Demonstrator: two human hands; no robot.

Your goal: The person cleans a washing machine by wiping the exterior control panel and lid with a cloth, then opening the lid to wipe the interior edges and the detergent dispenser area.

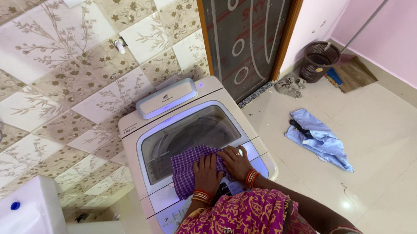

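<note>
1. A purple checked cloth [188,169] lies on the glass lid [190,132] of a white washer [132,131], at the lid's near edge, draping toward the front panel.
2. The left hand [207,172] lies flat on the cloth, fingers spread a little, palm down; it grips nothing that shows.
3. The right hand [235,161] rests just beside it, touching the cloth's right edge and the lid, fingers loosely extended.
4. Both wrists carry orange bangles [252,178]; a pink patterned garment [244,221] fills the view below them.
5. Through the lid the drum shows dimly.
6. A pale blue cloth [318,137] lies crumpled on the floor [389,159] to the right, well apart from the washer.
7. A dark basket [318,59] stands by the door [247,32]; a grey rag [289,85] lies near it.
8. A white basin [26,219] sits at lower left against the tiled wall [46,69].
</note>
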